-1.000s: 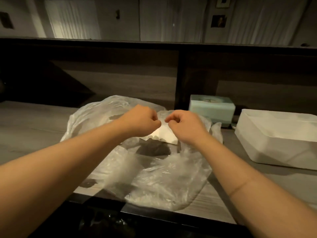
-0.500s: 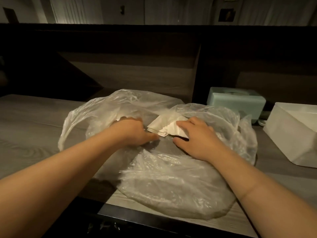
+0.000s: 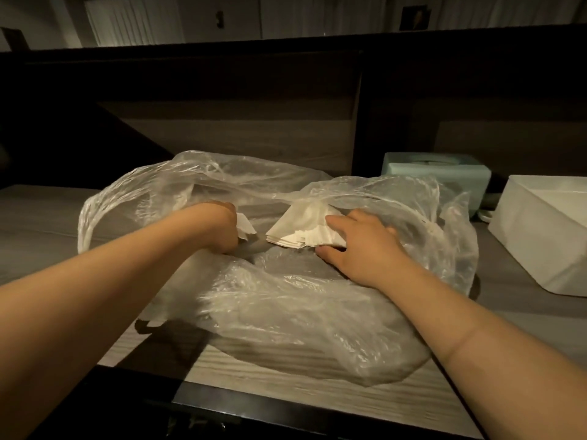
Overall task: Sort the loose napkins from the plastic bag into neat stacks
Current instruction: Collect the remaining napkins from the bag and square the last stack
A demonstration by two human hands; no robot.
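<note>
A crumpled clear plastic bag (image 3: 305,315) lies spread on the wooden counter (image 3: 286,395). Inside its open mouth sits a fanned pile of white napkins (image 3: 298,230). My right hand (image 3: 359,246) holds that pile, fingers spread over its right side and thumb at its near edge. My left hand (image 3: 222,227) is curled, gripping a few white napkins (image 3: 246,228) that stick out to its right, a short gap left of the pile.
A pale green tissue box (image 3: 435,176) stands behind the bag at the right. A white open box (image 3: 540,242) sits at the far right edge. A dark wooden back panel (image 3: 222,122) rises behind the counter. The counter's front edge runs close below.
My hands came down into the bag and apart. The left hand has drawn a few napkins leftward away from the pile, which the right hand holds down.
</note>
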